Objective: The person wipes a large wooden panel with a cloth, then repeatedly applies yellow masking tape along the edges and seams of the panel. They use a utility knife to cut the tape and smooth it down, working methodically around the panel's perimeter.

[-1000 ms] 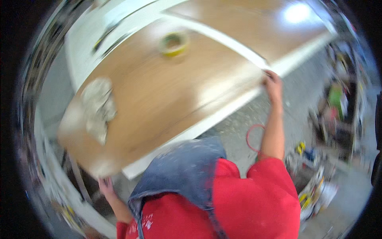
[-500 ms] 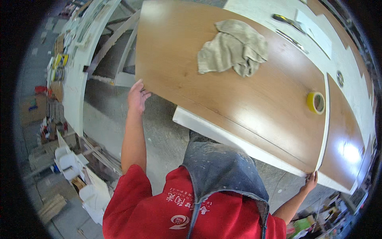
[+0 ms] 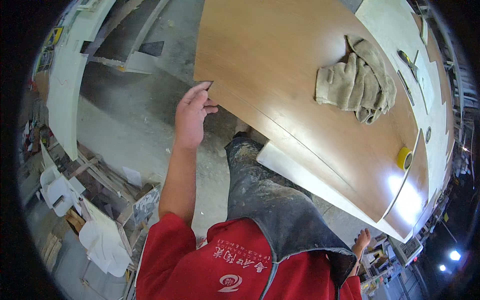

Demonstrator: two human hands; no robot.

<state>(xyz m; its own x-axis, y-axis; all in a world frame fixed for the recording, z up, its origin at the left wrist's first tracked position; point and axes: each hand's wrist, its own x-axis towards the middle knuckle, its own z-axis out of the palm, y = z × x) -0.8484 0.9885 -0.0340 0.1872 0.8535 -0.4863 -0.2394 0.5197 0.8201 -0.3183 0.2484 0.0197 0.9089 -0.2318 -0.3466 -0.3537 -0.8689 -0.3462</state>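
Observation:
A large wood-coloured panel (image 3: pixel 280 65) lies on a white base (image 3: pixel 305 172) in front of me and overhangs it at the left. At the panel's near left corner is my left hand (image 3: pixel 192 112), fingers loosely bent and partly apart, one fingertip at the edge. My right hand (image 3: pixel 362 241) is off the panel, below its near right end; its fingers look apart, with nothing seen in them. A crumpled beige cloth (image 3: pixel 357 82) rests on the panel. Close to the panel's right end stands a roll of yellow tape (image 3: pixel 404 158).
On the pale worktop (image 3: pixel 435 115) beyond the panel lie a yellow-and-black handled tool (image 3: pixel 407 62) and a slim tool (image 3: pixel 405 87). Left of me stands a long white board (image 3: pixel 65 110), with several white offcuts (image 3: pixel 102 245) nearer. Clutter (image 3: pixel 380 262) fills the lower right.
My view has shifted, so the panel and cloth now sit farther right. The right hand has come off the panel's near edge; the left hand stays at the corner.

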